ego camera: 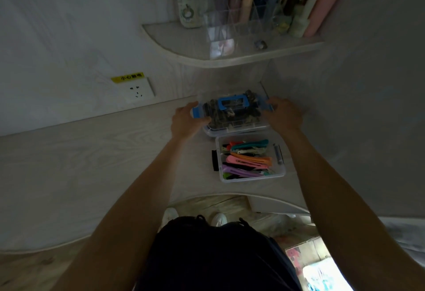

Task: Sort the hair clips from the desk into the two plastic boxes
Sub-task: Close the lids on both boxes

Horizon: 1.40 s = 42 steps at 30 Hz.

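Both arms stretched fwd, left hand (184,119) & right hand (284,113) fingers curled on blue latches of lidded box (234,115), open box (250,159) just beside on bench (92,152).

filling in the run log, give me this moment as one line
stage: closing far box | left hand: on blue latch | right hand: on blue latch | near box: open, coloured clips inside

Bare forearms, dark top (216,256), seemingly white shoes (218,219).
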Motion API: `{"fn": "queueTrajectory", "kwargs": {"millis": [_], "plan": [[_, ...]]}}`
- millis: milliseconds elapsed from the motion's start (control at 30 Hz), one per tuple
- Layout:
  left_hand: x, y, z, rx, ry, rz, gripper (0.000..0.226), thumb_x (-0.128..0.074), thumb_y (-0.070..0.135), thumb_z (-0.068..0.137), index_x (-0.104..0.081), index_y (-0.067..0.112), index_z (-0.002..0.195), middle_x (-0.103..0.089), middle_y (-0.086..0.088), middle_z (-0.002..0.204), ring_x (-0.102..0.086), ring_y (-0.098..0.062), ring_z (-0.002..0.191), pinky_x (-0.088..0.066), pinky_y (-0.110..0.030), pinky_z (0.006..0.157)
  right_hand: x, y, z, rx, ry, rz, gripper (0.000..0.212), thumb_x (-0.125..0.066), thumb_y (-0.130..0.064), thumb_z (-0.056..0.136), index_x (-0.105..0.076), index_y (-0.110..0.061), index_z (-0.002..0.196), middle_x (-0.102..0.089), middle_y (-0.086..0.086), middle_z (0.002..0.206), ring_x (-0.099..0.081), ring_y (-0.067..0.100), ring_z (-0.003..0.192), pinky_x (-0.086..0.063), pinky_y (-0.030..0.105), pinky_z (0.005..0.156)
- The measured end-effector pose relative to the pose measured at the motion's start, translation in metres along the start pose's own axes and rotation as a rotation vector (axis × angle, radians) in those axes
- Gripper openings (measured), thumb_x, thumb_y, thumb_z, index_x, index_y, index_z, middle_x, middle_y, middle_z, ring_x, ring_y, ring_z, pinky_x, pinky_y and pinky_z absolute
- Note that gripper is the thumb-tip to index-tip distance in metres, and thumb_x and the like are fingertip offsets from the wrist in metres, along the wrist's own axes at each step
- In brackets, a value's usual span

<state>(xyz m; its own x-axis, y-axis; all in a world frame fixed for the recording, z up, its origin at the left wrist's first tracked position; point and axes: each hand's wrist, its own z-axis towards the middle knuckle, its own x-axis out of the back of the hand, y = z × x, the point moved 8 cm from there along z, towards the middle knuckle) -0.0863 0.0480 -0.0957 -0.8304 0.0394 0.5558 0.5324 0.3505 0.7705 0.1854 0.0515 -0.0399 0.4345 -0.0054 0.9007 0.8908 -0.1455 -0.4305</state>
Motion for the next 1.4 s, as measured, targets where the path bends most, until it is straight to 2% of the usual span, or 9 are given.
{"fn": "queueTrajectory", "kwargs": {"millis": [200, 333, 433, 700, 867, 1000, 1200, 1267, 1400], "plan": [[-0.012, -0.016, -0.006, 0.248, -0.002, -0.41, 0.087, -0.079, 0.019, 0.07, -0.029, 0.019, 0.142, -0.056, -0.008, 0.123, -0.059, -0.023, 0.107, -0.05, -0.038, 0.094, -0.035, 0.031, -0.007, -0.341, -0.178, 0.792, 0.039, -0.056, -0.021, 0.091, -0.041, -0.021, 0.127, -0.051, 0.01, 0.123, -0.055, 0.022, 0.095, -0.049, 0.033, 0.072], [-0.007, -0.012, -0.011, 0.177, 0.085, -0.277, 0.049, -0.076, 0.025, 0.071, -0.061, 0.009, 0.115, -0.07, -0.012, 0.106, -0.066, -0.027, 0.097, -0.054, -0.042, 0.087, -0.05, 0.041, -0.013, -0.48, -0.159, 1.057, 0.053, -0.055, -0.015, 0.092, -0.03, -0.013, 0.139, -0.05, 0.007, 0.124, -0.057, 0.02, 0.101, -0.05, 0.029, 0.08], [-0.004, -0.002, -0.02, 0.077, 0.15, -0.147, 0.037, -0.07, 0.029, 0.076, -0.068, 0.012, 0.109, -0.072, -0.007, 0.104, -0.067, -0.02, 0.095, -0.054, -0.033, 0.082, -0.046, 0.039, -0.009, -0.428, -0.13, 0.922, 0.05, -0.055, -0.017, 0.093, -0.036, -0.008, 0.138, -0.048, 0.011, 0.137, -0.05, 0.025, 0.121, -0.042, 0.035, 0.103], [0.0, 0.018, -0.026, -0.137, 0.175, 0.226, 0.045, -0.057, 0.037, 0.087, -0.057, 0.015, 0.126, -0.063, -0.01, 0.115, -0.063, -0.024, 0.097, -0.046, -0.027, 0.075, -0.02, 0.01, -0.018, -0.123, 0.088, 0.359, 0.02, -0.041, -0.012, 0.097, -0.058, -0.015, 0.106, -0.051, 0.005, 0.085, -0.046, 0.02, 0.085, -0.034, 0.028, 0.076], [-0.003, 0.026, -0.023, -0.165, 0.134, 0.376, 0.047, -0.05, 0.038, 0.092, -0.052, 0.007, 0.127, -0.054, -0.015, 0.122, -0.06, -0.031, 0.099, -0.046, -0.033, 0.077, -0.015, -0.002, -0.02, -0.048, 0.057, 0.188, 0.036, -0.034, -0.014, 0.099, -0.04, -0.002, 0.133, -0.054, 0.023, 0.125, -0.053, 0.035, 0.111, -0.04, 0.036, 0.09], [-0.005, 0.031, -0.025, -0.102, 0.12, 0.261, 0.044, -0.051, 0.033, 0.092, -0.051, 0.008, 0.129, -0.055, -0.015, 0.125, -0.058, -0.031, 0.104, -0.045, -0.035, 0.086, -0.01, -0.012, -0.039, 0.175, -0.005, 0.121, 0.053, -0.038, -0.021, 0.098, -0.019, -0.007, 0.145, -0.029, 0.019, 0.15, -0.03, 0.034, 0.136, -0.028, 0.042, 0.113], [-0.015, -0.004, -0.048, 0.102, 0.132, -0.405, 0.038, -0.054, 0.04, 0.084, -0.06, 0.018, 0.113, -0.065, -0.002, 0.102, -0.06, -0.021, 0.096, -0.047, -0.038, 0.091, 0.066, 0.028, -0.117, 0.103, 0.51, -0.287, 0.047, -0.044, -0.011, 0.082, -0.046, -0.009, 0.129, -0.053, 0.018, 0.129, -0.043, 0.036, 0.119, -0.039, 0.047, 0.1], [-0.014, -0.024, -0.059, 0.134, 0.147, -0.422, 0.051, -0.059, 0.045, 0.076, -0.058, 0.02, 0.12, -0.064, -0.005, 0.118, -0.06, -0.022, 0.108, -0.046, -0.042, 0.1, 0.069, 0.043, -0.131, 0.019, 0.509, -0.341, 0.051, -0.045, -0.007, 0.083, -0.04, -0.006, 0.134, -0.05, 0.022, 0.132, -0.044, 0.04, 0.121, -0.041, 0.048, 0.099], [-0.029, -0.021, -0.08, -0.008, -0.005, -0.166, 0.03, -0.062, 0.033, 0.087, -0.061, 0.018, 0.112, -0.065, 0.002, 0.098, -0.06, -0.013, 0.09, -0.046, -0.023, 0.077, 0.057, 0.052, -0.137, -0.1, 0.413, -0.453, 0.061, -0.059, 0.002, 0.076, -0.038, -0.003, 0.134, -0.056, 0.025, 0.12, -0.056, 0.041, 0.103, -0.048, 0.045, 0.088]]}}
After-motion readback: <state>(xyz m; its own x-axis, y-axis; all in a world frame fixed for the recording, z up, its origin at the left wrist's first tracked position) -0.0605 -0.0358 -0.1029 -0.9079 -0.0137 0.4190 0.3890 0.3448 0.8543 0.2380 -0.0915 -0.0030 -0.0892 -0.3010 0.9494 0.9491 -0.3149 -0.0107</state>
